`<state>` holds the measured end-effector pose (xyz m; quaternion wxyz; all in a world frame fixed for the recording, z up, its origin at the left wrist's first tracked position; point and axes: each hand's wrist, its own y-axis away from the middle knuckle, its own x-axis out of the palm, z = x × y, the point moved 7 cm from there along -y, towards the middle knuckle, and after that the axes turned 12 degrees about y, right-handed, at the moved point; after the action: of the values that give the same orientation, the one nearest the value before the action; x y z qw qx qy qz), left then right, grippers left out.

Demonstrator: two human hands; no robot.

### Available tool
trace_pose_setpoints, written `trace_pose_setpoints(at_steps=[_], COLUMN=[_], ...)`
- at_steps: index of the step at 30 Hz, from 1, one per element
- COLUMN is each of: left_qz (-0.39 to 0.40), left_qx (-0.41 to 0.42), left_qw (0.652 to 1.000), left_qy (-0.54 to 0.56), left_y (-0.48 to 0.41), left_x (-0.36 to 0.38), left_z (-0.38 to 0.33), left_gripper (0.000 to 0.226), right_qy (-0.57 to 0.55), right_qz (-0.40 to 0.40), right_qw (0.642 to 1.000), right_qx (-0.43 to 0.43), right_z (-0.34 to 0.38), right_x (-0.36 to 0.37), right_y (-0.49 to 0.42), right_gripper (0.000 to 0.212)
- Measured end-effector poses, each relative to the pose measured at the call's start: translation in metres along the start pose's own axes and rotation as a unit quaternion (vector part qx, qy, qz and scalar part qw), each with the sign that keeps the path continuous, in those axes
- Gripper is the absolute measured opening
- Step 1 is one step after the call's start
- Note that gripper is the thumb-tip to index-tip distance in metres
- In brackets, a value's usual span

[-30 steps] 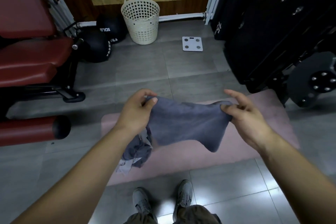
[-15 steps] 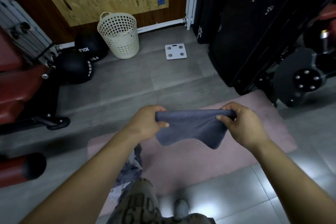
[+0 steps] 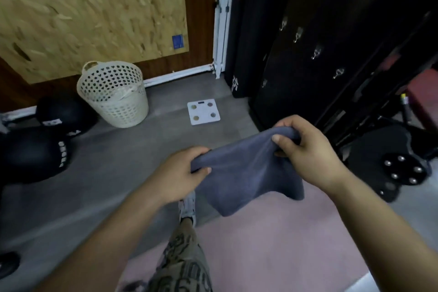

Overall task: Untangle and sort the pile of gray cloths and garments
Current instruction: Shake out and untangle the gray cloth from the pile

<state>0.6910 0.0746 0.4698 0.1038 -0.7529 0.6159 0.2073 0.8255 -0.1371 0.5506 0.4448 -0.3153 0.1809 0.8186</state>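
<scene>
Head view: gray cloth (image 3: 246, 173), soft fleecy fabric, hangs mid-frame over pink mat (image 3: 272, 232). Left hand (image 3: 176, 176) grip clenched on its left edge, right hand (image 3: 305, 149) grip pinching the bunched right corner. Perforated cream basket (image 3: 113, 95) upper left, white scale (image 3: 203, 112) on gray floor.

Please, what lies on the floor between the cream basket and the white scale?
Nothing stands there. In the head view, only bare gray floor separates the cream basket from the white scale.
</scene>
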Motion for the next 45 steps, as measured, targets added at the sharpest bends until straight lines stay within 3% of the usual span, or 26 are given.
trace_pose_setpoints(at_steps=[6,9,13,16,20,22,24,30,37,41,45], left_qz=[0.107,0.150,0.178,0.236,0.290,0.314,0.351,0.417,0.476,0.535,0.499], left_qx=[0.057,0.096,0.145,0.113,0.165,0.200,0.218,0.225,0.227,0.094,-0.044], left_qw=[0.991,0.983,0.967,0.945,0.925,0.909,0.889,0.863,0.849,0.831,0.844], left_qy=[0.061,0.035,0.110,0.195,0.182,0.187,0.198,0.175,0.041,0.118,0.190], left_y=[-0.229,-0.327,-0.444,-0.513,-0.611,-0.656,-0.696,-0.776,-0.845,-0.880,-0.919], left_x=[-0.077,-0.106,-0.135,-0.143,-0.147,-0.151,-0.153,-0.143,-0.107,-0.068,-0.022], left_z=[-0.003,-0.045,-0.123,-0.165,-0.216,-0.240,-0.259,-0.290,-0.237,-0.156,-0.076], left_gripper=[0.057,0.052,0.017,0.043,0.013,0.041,0.053,0.038,0.015,0.010,0.005], right_qy=[0.088,0.102,0.009,-0.041,-0.071,-0.091,-0.105,-0.122,-0.160,-0.169,-0.148], right_qz=[0.069,0.040,-0.039,-0.077,-0.138,-0.153,-0.161,-0.187,-0.195,-0.233,-0.262], right_qw=[0.994,0.994,0.999,0.996,0.987,0.984,0.981,0.975,0.963,0.936,0.913], right_qx=[0.004,-0.005,-0.016,-0.020,-0.034,-0.030,-0.032,-0.011,0.099,0.204,0.275], right_z=[0.038,0.062,0.084,0.086,0.083,0.077,0.075,0.061,-0.010,-0.081,-0.153], right_x=[0.003,-0.017,-0.064,-0.102,-0.151,-0.169,-0.184,-0.215,-0.175,-0.124,-0.084], right_y=[-0.211,-0.286,-0.374,-0.423,-0.491,-0.524,-0.558,-0.629,-0.672,-0.688,-0.703], right_gripper=[0.011,0.011,0.012,0.013,0.017,0.018,0.020,0.024,0.026,0.033,0.023])
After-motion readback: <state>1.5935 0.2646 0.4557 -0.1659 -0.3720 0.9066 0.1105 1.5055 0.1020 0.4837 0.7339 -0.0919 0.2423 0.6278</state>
